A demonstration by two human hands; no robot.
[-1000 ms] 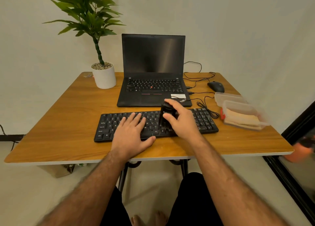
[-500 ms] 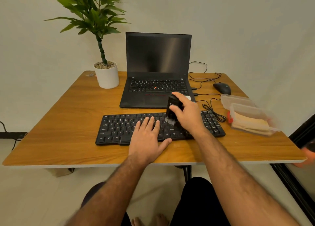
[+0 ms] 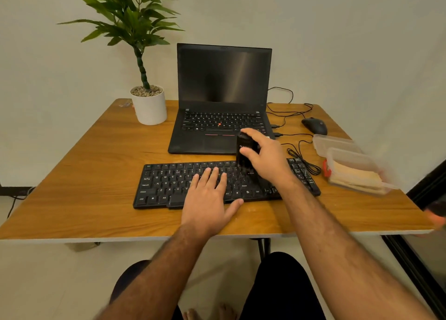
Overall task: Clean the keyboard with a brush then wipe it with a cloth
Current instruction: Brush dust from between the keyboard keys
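One head-worn camera looks forward and down over the desk [image 3: 72, 199]. It sits close above both forearms, facing the wall.

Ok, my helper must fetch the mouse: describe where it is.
Start at the open laptop on the wooden table. Right of it, by the tangled cables, lies the mouse, the only small rounded black thing there.

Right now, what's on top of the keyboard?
On the keyboard: the left hand resting flat, and the brush held upright by the right hand. Keys beneath both are hidden.
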